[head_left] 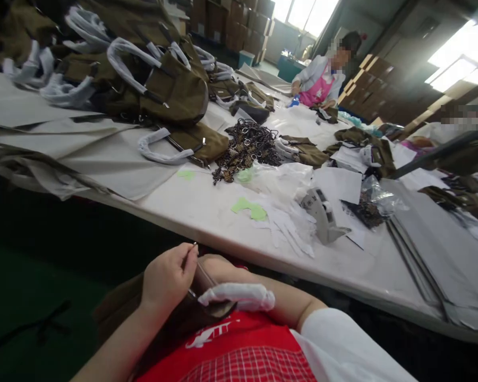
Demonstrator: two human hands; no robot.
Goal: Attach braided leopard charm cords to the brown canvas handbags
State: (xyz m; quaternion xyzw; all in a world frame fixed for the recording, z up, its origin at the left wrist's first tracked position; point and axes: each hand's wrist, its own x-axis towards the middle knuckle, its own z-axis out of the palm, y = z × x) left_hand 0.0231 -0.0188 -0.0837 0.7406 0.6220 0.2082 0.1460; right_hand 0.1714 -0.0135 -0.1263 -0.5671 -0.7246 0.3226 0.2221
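Observation:
A brown handbag (201,281) with a handle wrapped in white padding (239,295) is held against my red apron, below the table's edge. My left hand (169,276) is closed at the bag's upper edge, thumb and forefinger pinching a small metal piece (195,244). From the right, my other arm reaches across to the bag. Only the back part of my right hand (217,265) shows behind the bag, and its fingers are hidden.
Olive bags (175,87) with wrapped handles are heaped on the white table (163,204). Near them lie a pile of dark chains (249,146), green paper scraps (249,208), white gloves (289,228) and a grey tape dispenser (322,215). A co-worker (321,82) in a pink apron works across the table.

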